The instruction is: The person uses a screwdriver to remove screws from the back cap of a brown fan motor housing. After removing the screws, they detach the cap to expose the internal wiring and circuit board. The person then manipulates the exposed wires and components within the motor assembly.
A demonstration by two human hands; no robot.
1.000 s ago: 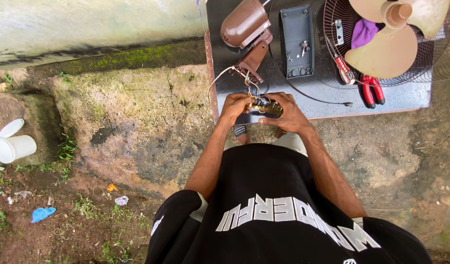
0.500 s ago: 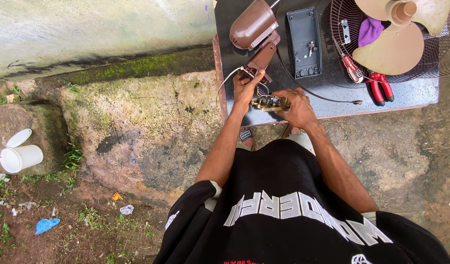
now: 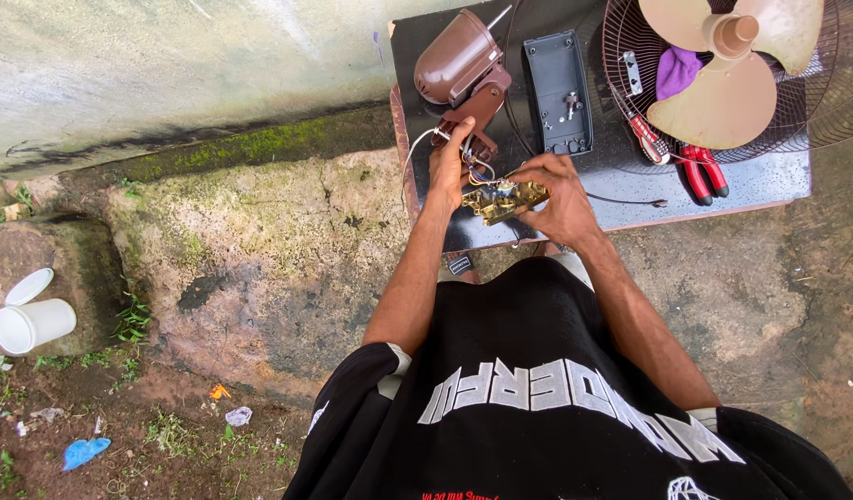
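The brass switch part (image 3: 505, 199) lay at the table's (image 3: 760, 185) near edge, long axis running from nine to three. The right hand (image 3: 561, 194) pinched its three o'clock end; the left hand (image 3: 448, 171), at nine, gripped its wires (image 3: 477, 171).

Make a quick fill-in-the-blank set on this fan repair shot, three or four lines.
1. The right hand holds a brass-coloured ____ part trailing wires.
2. The pliers beside the fan grille have ____ handles.
3. The left hand reaches toward the ____ motor housing.
4. The white cup lies on its ____ on the ground.

Missing words: switch; red; brown; side
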